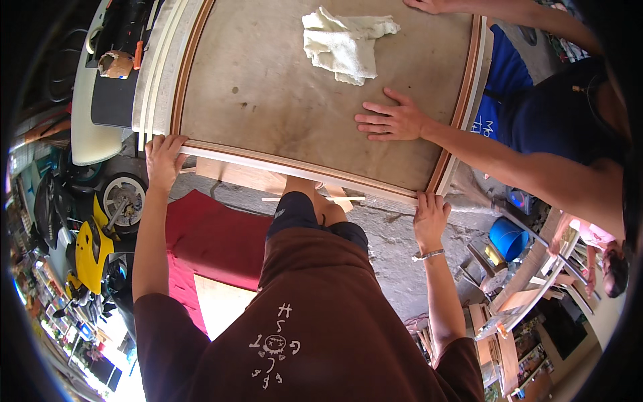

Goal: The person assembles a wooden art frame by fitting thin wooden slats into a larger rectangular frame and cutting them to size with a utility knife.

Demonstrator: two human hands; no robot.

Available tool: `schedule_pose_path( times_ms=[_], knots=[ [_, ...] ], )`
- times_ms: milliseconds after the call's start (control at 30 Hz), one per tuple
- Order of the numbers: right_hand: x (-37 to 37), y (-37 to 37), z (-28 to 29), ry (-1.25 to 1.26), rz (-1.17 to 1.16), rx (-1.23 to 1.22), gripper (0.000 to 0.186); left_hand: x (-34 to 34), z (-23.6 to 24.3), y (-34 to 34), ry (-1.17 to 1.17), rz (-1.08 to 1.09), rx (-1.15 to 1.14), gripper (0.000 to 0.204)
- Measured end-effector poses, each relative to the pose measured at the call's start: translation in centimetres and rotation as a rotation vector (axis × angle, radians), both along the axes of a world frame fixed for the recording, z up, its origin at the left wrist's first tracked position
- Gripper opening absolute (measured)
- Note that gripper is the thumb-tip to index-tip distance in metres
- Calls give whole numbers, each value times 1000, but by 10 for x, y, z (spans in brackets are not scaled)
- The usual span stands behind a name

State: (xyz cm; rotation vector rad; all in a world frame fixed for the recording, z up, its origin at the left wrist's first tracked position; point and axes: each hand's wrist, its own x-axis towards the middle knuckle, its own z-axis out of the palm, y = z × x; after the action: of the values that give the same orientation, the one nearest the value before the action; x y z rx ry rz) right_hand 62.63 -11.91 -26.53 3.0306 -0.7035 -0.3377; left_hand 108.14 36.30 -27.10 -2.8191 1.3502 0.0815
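Note:
A large framed wooden board [281, 100] with a reddish-brown edge lies flat in front of me. My left hand [164, 159] grips its near left corner. My right hand [430, 216], with a bracelet on the wrist, holds the near right corner. A white crumpled cloth [345, 43] rests on the board's far part. Another person in a dark top presses a flat hand [392, 119] on the board near its right edge, and a second hand of theirs [429, 5] touches the far edge.
A red mat [207, 231] and loose wooden slats [315, 198] lie on the concrete floor below the board. A scooter wheel [122, 196] and a yellow machine [90, 251] stand at left. A blue bucket [507, 238] and wooden frames [509, 321] are at right.

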Motion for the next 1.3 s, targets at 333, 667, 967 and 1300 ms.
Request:
schedule_pose_path(
  times_ms=[333,667,967,1300],
  knots=[
    [18,19,1,-52,-51,20,28,-7,2,7,-49,87,-13,45],
    [210,180,-13,-230,228,417,22,13,4,6,16,-46,35,41],
    [289,256,-13,-258,378,281,18,7,3,4,107,-31,-27,42],
    [338,295,14,-480,333,627,20,5,-8,10,82,69,177,43]
  ],
)
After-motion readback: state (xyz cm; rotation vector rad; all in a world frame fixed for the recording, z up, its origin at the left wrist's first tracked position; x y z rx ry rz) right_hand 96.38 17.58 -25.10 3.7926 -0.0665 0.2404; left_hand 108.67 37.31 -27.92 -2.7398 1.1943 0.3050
